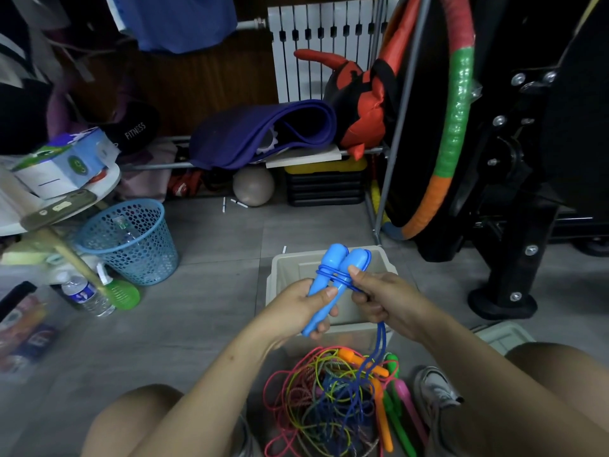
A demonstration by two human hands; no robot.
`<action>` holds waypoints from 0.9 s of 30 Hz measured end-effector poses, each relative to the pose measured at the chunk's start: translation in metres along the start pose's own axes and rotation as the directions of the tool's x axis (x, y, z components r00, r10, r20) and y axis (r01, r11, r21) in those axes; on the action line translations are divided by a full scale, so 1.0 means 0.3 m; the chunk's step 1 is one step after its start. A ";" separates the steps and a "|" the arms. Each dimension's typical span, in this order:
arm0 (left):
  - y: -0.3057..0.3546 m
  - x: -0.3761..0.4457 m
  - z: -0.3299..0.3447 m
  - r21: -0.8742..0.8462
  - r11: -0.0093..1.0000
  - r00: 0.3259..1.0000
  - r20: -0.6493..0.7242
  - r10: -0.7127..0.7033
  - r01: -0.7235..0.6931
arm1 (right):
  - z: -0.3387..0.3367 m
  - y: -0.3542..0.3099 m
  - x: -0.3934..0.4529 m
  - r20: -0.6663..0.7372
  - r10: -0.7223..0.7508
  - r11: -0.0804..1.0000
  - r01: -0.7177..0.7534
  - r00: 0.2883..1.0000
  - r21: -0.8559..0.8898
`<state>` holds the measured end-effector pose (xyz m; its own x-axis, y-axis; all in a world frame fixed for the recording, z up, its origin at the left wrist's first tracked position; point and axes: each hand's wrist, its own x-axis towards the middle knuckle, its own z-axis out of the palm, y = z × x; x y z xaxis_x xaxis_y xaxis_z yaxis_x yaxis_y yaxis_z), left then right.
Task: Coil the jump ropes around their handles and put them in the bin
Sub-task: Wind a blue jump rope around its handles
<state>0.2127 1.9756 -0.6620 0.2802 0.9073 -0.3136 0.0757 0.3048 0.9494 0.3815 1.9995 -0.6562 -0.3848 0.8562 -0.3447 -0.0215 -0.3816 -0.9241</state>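
My left hand (298, 306) grips the two blue jump-rope handles (336, 268) side by side over the beige bin (286, 262). A few turns of blue rope (380, 338) circle the handles near their middle. My right hand (379, 298) pinches that rope against the handles, and the rest of it hangs down to the floor. Below lies a tangled pile of ropes (329, 397) in pink, yellow, blue and grey, with orange (379, 397), green (393, 407) and pink (407, 400) handles beside it.
A blue mesh wastebasket (131, 242) stands at the left near a water bottle (85, 293) and a green bottle (123, 291). Behind the bin is a metal rack with a purple mat (260, 133). A hoop (456, 120) and black equipment stand at right.
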 end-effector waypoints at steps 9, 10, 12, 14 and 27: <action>-0.018 0.026 0.000 0.130 0.992 0.997 -0.077 0.010 0.000 | 0.001 -0.001 0.016 -0.204 -0.048 0.937 -0.027 0.978 -0.350; -0.017 0.028 0.001 0.134 0.991 0.996 -0.085 0.008 0.003 | -0.001 0.002 0.019 -0.219 -0.064 0.928 -0.022 0.974 -0.372; -0.018 0.033 0.002 0.151 0.988 0.995 -0.098 0.007 0.008 | -0.004 0.006 0.024 -0.234 -0.089 0.909 -0.018 0.968 -0.417; -0.019 0.039 0.001 0.180 0.984 0.993 -0.120 0.018 0.004 | -0.007 0.006 0.027 -0.237 -0.105 0.866 -0.028 0.966 -0.499; -0.011 0.048 -0.075 0.663 0.748 0.994 0.098 -0.056 -0.023 | -0.015 -0.050 -0.019 0.083 -0.397 0.141 0.150 0.914 -0.979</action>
<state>0.1951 1.9940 -0.6701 0.3678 0.8559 -0.3635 0.6851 0.0149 0.7283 0.3882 2.0021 -0.6412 -0.4194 0.9054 0.0660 0.8422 0.4152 -0.3441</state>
